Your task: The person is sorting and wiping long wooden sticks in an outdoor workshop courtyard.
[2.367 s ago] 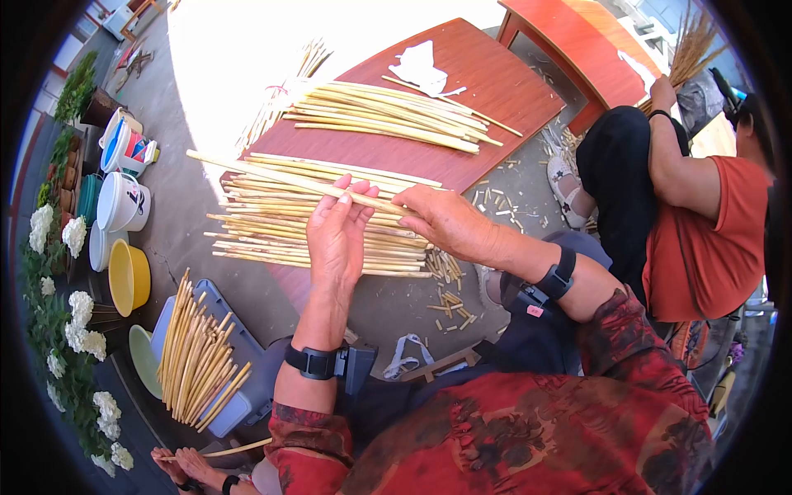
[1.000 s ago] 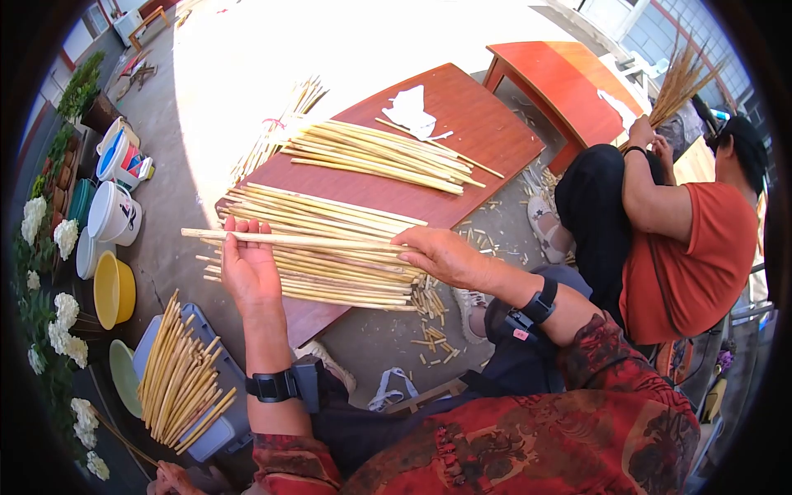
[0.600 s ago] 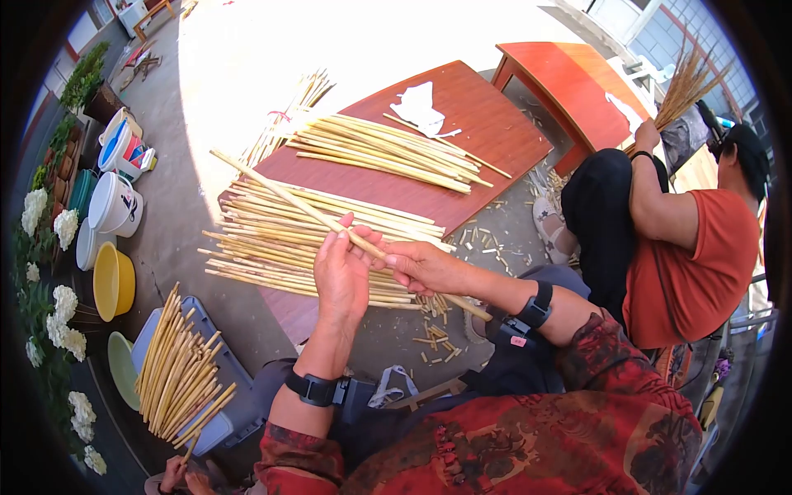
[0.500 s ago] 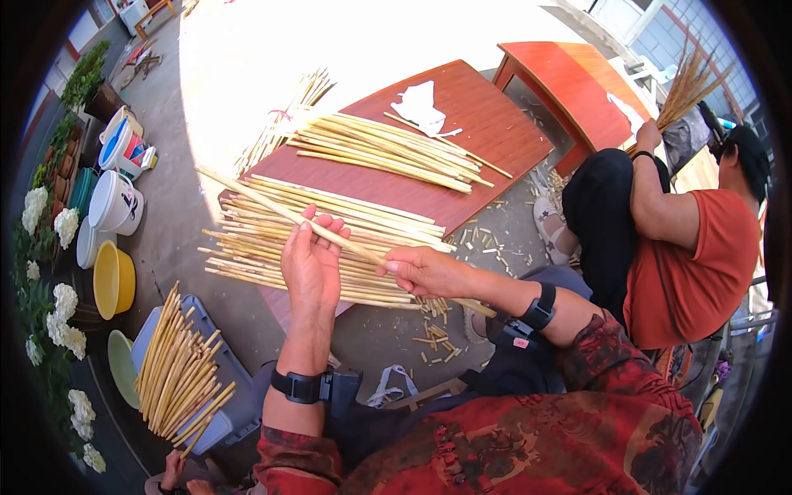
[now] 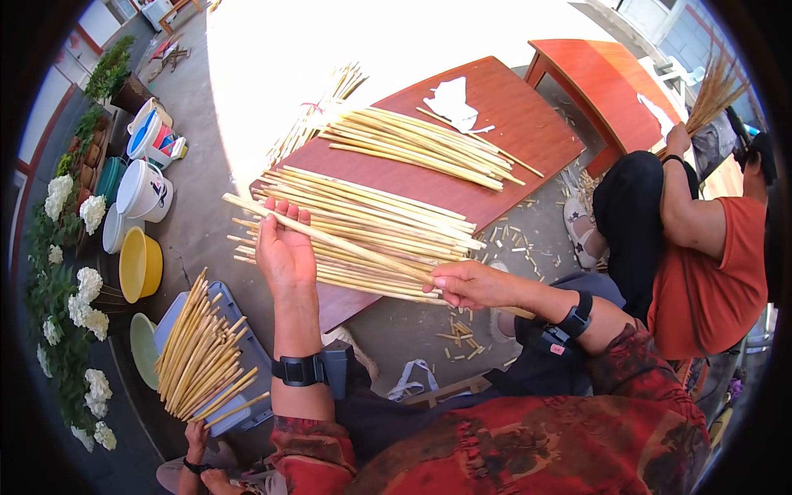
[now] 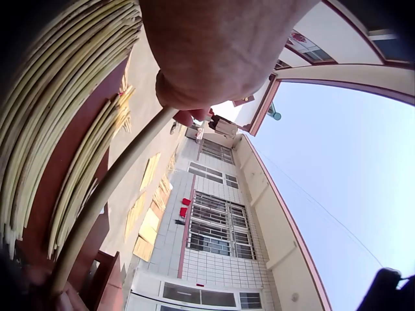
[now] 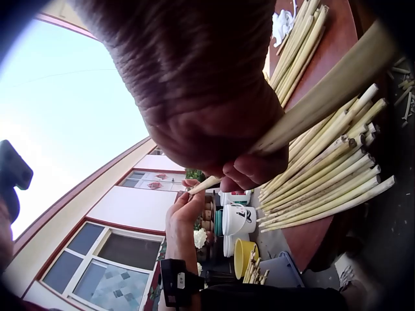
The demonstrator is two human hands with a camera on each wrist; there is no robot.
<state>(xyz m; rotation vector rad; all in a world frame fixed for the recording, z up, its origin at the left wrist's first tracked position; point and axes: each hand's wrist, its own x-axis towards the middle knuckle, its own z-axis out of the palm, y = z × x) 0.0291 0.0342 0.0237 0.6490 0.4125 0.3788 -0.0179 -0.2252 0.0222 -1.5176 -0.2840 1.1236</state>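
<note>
In the head view my left hand [image 5: 287,252] is palm up, its fairly straight fingers under a long pale peeled stalk [image 5: 355,247] near its far end. My right hand [image 5: 470,283] grips the stalk farther back, thumb on top, and its tail end shows past the wrist. The stalk slants down to the right. Beneath it a row of similar stalks [image 5: 363,198] lies on a reddish-brown tabletop [image 5: 528,144]. In the right wrist view the stalk [image 7: 331,91] passes through the curled right fingers. The left wrist view shows the stalk [image 6: 120,172] running from beneath the left hand.
A second bundle of stalks [image 5: 421,144] and a white cloth [image 5: 452,103] lie on the tabletop. Shorter stalks [image 5: 202,355] rest on a grey-blue bin [image 5: 252,351] at left, near a yellow basin [image 5: 140,264] and buckets. A person in orange [image 5: 701,264] sits at right. Cut pieces litter the ground.
The left hand has slid along the stalk toward its far end, away from the right hand, which stays around the stalk. Earlier the hands were close together, then apart, then close again.
</note>
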